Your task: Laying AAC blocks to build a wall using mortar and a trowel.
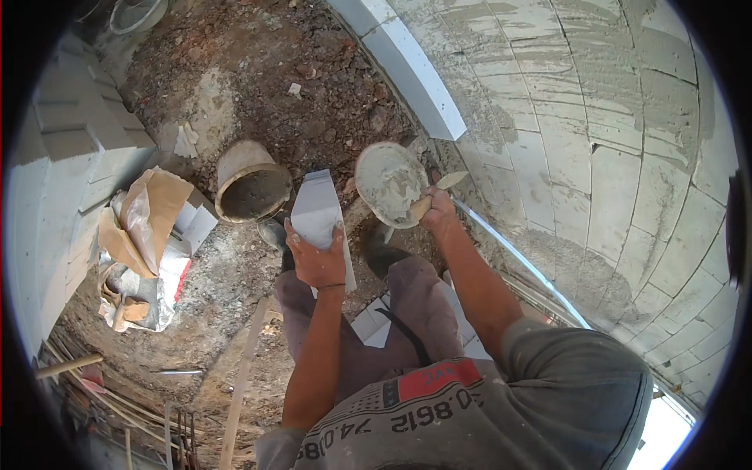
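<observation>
My left hand [316, 257] is wrapped round a white, wedge-shaped piece of building block [316, 207], held up in front of my knees. The fingers lie along both its sides. My right hand [440, 213] is closed round a trowel, over the right rim of a round bucket [384, 174] filled with pale grey mortar. The trowel's mortar-smeared blade [452, 180] sticks out beyond the fist, towards the block wall. Most of its handle is hidden by the hand. To the left of the white block stands a second bucket [252, 182], with a dark, wet-looking inside.
On the right rises a mortar-smeared block wall [564, 157], with a row of white blocks [415, 74] along its far foot. Torn paper sacks [149, 235] lie at the left near stacked blocks [78, 157]. A long pale strip [525, 262] leans by the wall. Rubble covers the ground.
</observation>
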Demonstrator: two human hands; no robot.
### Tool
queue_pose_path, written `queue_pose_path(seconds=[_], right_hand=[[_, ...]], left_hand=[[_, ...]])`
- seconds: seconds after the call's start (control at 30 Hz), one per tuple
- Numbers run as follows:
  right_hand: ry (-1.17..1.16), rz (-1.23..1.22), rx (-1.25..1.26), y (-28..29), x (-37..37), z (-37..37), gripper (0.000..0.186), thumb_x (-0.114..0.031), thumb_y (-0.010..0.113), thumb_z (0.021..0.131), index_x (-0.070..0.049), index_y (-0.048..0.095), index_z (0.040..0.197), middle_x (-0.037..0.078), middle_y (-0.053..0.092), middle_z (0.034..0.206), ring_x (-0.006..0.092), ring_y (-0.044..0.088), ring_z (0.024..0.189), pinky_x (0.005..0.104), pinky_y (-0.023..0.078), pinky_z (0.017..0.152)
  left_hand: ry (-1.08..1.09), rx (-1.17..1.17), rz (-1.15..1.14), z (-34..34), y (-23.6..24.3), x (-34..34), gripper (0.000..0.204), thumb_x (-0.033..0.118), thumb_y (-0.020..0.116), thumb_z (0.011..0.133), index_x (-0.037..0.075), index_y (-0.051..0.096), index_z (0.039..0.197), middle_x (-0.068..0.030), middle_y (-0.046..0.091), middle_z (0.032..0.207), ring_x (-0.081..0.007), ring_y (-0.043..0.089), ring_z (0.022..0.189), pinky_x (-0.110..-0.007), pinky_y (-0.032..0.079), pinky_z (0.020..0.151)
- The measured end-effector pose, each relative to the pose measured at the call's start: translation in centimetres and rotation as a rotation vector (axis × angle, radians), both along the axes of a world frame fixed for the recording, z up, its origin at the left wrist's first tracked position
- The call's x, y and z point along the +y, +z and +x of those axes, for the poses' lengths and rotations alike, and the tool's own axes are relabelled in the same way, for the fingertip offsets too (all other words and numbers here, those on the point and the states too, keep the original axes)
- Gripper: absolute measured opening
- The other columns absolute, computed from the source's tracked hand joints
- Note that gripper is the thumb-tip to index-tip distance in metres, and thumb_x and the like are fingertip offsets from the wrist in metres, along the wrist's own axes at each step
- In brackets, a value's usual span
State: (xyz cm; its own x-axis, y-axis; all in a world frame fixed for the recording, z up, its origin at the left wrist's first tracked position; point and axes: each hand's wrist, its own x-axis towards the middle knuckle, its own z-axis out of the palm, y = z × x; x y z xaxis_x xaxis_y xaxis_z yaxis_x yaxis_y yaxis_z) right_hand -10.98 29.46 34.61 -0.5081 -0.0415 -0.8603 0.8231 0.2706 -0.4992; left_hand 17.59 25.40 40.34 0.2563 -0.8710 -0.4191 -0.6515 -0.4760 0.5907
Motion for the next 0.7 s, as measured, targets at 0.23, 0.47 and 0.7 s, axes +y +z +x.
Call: queue_pose_path(seconds=[0.23,0.47,0.7], right_hand=[[-0.576,-0.108,-0.285,-9.0,17.7,-11.8,0.011,-0.002,0.056,0.084,-0.001,0.058,0.095,0.011,0.059,0.093,0.0343,0.063,0.084,0.0557,0.056,0.085],[-0.757,-0.087,-0.17,-11.5,28.0,-15.0,0.007,-0.004,0.058,0.086,-0.004,0.057,0.093,0.008,0.057,0.089,0.0294,0.06,0.081,0.0497,0.055,0.077],[-0.774,-0.159,-0.169,-10.8,28.1,-15.0,0.019,-0.005,0.055,0.088,-0.003,0.056,0.107,0.013,0.057,0.104,0.0341,0.061,0.098,0.0544,0.052,0.093]], left_hand=[[-0.132,-0.215,-0.021,-10.9,0.0,1.5,0.095,0.056,0.073,0.082,-0.005,0.039,0.146,-0.0275,0.056,0.134,-0.0411,0.059,0.121,-0.051,0.051,0.096],[-0.222,-0.394,-0.092,-11.9,-2.1,0.7,0.096,0.063,0.064,0.088,-0.015,0.043,0.14,-0.0339,0.052,0.138,-0.0447,0.053,0.127,-0.049,0.045,0.105],[-0.321,-0.46,-0.141,-13.9,-1.5,2.3,0.098,0.065,0.058,0.09,-0.017,0.041,0.14,-0.0366,0.05,0.138,-0.046,0.049,0.13,-0.049,0.041,0.109]])
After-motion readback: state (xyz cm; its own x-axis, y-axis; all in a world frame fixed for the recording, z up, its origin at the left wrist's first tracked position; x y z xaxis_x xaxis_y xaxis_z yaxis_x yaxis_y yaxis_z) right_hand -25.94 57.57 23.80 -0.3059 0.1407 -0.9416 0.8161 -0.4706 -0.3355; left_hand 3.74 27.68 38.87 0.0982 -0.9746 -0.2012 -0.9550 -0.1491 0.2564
